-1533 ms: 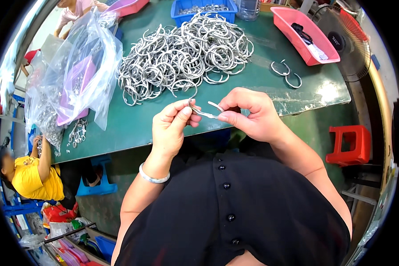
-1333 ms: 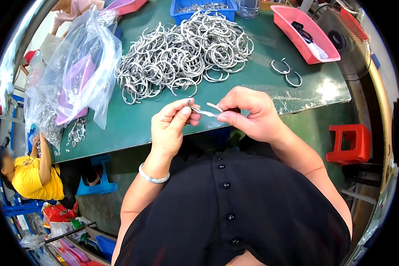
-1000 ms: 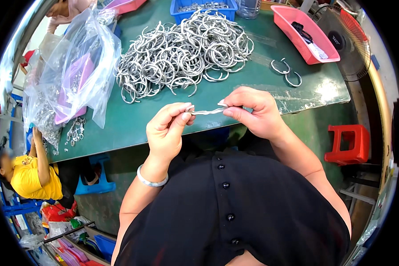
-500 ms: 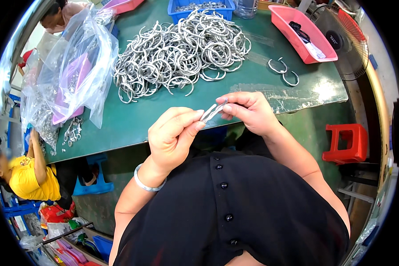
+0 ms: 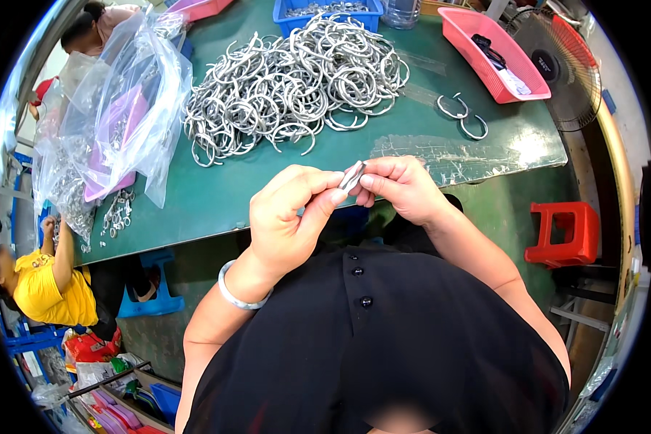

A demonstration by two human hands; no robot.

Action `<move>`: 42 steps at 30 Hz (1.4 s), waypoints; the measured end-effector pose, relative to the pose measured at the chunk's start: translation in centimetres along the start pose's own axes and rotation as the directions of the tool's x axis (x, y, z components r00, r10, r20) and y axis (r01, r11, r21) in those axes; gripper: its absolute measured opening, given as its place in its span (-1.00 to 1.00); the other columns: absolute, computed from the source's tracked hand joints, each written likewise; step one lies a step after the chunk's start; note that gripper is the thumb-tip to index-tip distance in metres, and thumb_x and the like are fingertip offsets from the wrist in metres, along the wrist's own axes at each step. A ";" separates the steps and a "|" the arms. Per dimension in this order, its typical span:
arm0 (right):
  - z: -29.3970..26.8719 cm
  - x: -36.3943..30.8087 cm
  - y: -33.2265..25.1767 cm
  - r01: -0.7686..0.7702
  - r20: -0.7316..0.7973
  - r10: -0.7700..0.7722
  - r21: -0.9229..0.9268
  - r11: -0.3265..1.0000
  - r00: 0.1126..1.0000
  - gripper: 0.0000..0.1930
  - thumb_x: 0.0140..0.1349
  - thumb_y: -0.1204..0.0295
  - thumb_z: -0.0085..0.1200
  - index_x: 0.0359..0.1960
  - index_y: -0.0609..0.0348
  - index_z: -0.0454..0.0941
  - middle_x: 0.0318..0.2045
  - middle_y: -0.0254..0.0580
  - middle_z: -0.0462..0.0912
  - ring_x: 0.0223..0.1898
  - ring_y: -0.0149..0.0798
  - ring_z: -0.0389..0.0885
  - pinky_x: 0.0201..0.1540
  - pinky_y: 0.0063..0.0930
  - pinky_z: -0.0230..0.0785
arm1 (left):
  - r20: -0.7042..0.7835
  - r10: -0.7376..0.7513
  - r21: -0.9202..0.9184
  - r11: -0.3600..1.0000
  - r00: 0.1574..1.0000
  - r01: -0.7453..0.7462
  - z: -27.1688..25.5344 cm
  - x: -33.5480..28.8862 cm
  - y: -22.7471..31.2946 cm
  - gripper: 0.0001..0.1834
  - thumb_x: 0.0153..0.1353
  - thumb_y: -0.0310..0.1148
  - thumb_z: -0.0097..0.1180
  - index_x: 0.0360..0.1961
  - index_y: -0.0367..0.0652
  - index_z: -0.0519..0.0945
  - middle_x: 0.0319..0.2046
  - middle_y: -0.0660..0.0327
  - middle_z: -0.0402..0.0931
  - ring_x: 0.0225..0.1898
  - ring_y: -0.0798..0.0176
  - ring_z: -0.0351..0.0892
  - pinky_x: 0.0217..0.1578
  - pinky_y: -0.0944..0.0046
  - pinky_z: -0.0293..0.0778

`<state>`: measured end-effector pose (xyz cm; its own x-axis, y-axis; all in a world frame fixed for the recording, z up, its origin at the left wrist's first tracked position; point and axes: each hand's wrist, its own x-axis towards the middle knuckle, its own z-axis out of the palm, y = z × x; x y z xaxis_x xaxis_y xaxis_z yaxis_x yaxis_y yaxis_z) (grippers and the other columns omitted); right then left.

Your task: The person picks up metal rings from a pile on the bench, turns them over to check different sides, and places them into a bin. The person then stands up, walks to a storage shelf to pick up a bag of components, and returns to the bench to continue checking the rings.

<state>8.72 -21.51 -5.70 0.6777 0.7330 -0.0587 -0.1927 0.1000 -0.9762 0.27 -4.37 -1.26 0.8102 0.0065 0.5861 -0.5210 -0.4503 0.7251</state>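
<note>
A silvery metal bangle (image 5: 351,178) is held edge-on between my two hands, just off the near edge of the green table. My left hand (image 5: 288,210) pinches one side of it with thumb and fingertips. On the other side, my right hand (image 5: 403,189) grips it the same way. My fingers cover part of it, so its full outline is hidden. Beyond my hands lies a big heap of open silver bangles (image 5: 289,94). Two loose open bangles, one of them nearer (image 5: 474,128), lie to the right of the heap.
A pink basket (image 5: 459,43) holds dark and white items, with a fan (image 5: 550,66) beside it. A blue bin (image 5: 286,27) stands behind the heap. Clear plastic bags (image 5: 170,108) cover the left side. A person in yellow (image 5: 54,289) sits there. A red stool (image 5: 564,233) stands right.
My left hand has shifted slightly right and up, nearer my right hand. The bangle has turned and now shows a broader shiny face. The person in yellow has moved their hand slightly.
</note>
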 end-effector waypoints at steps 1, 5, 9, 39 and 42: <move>0.0 0.0 0.0 -0.008 0.008 0.008 -0.008 1.000 1.000 -0.79 0.19 0.51 -0.12 -0.20 0.33 0.48 -0.44 -0.26 0.57 -0.49 -0.52 0.46 -0.38 -0.64 0.36 | 0.013 -0.031 0.003 1.000 0.999 0.031 0.0 0.1 0.1 -0.83 -0.04 -0.59 0.13 -0.35 -0.26 0.57 -0.51 0.17 0.51 -0.51 0.34 0.47 -0.52 0.43 0.37; 0.0 0.0 0.3 -0.004 0.040 0.004 0.002 1.000 0.999 -0.80 0.19 0.50 -0.12 -0.21 0.33 0.48 -0.45 -0.27 0.56 -0.49 -0.52 0.45 -0.38 -0.65 0.35 | 0.048 -0.135 -0.050 0.989 0.990 0.137 0.0 0.5 0.6 -0.84 -0.02 -0.58 0.11 -0.34 -0.26 0.57 -0.51 0.20 0.51 -0.50 0.37 0.46 -0.51 0.43 0.38; 0.0 0.1 0.5 -0.048 0.056 0.048 -0.001 0.999 0.997 -0.80 0.19 0.48 -0.12 -0.21 0.32 0.49 -0.45 -0.29 0.56 -0.49 -0.53 0.44 -0.39 -0.65 0.34 | 0.052 -0.312 -0.205 0.926 0.949 0.316 0.4 0.6 1.0 -0.87 0.01 -0.56 0.10 -0.36 -0.26 0.58 -0.53 0.22 0.50 -0.51 0.40 0.45 -0.52 0.44 0.36; 0.3 -0.1 0.5 0.524 -0.161 -0.526 -0.057 0.850 0.835 -0.78 0.09 0.73 -0.08 -0.21 0.33 0.46 -0.29 -0.16 0.54 -0.22 -0.32 0.55 -0.11 -0.49 0.43 | 0.138 0.327 0.312 0.881 0.935 -0.354 -0.5 -1.7 -2.0 -0.72 -0.18 -0.67 0.16 -0.34 -0.26 0.53 -0.50 0.10 0.52 -0.53 0.18 0.52 -0.55 0.36 0.42; 0.3 0.0 0.5 0.555 -0.159 -0.568 -0.121 0.823 0.807 -0.78 0.07 0.75 -0.08 -0.23 0.34 0.46 -0.30 -0.14 0.55 -0.23 -0.32 0.56 -0.13 -0.51 0.43 | 0.105 0.247 0.219 0.939 0.963 -0.265 -0.3 -1.9 -2.2 -0.72 -0.11 -0.68 0.13 -0.29 -0.26 0.52 -0.41 0.05 0.55 -0.42 0.14 0.58 -0.43 0.37 0.48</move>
<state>8.40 -21.30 -6.14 0.7696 0.4278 0.4740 0.3037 0.4078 -0.8611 -0.21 -3.08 -3.84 0.6797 -0.1985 0.7061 -0.6449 -0.6203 0.4465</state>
